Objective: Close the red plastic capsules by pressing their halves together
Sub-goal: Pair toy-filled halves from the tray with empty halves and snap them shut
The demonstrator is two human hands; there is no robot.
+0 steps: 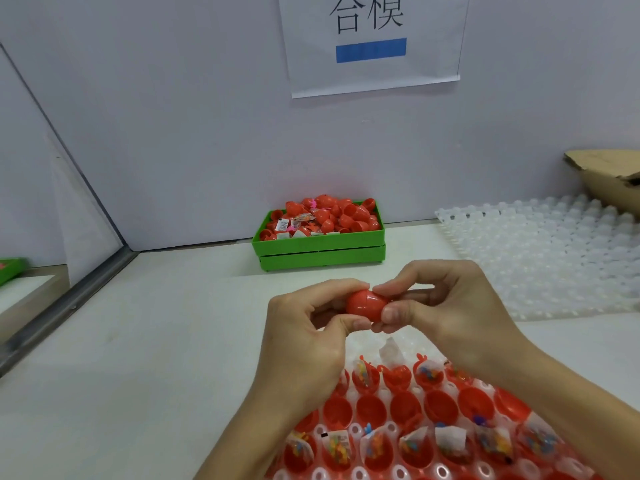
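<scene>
A red plastic capsule [363, 305] lies sideways between both hands above the table, its two halves joined along a visible seam. My left hand [308, 334] pinches its left end with thumb and forefinger. My right hand [440, 306] grips its right end, with the thumb below and the fingers curled over the top. Below the hands a white holder tray [391, 427] carries several open red capsule halves [405, 408], some with small toys and paper slips inside.
A green bin [320, 247] heaped with red capsules stands at the back against the wall. An empty translucent holder tray [540, 258] lies at the right, with a cardboard box [613, 178] behind it. A paper sign [374, 39] hangs on the wall.
</scene>
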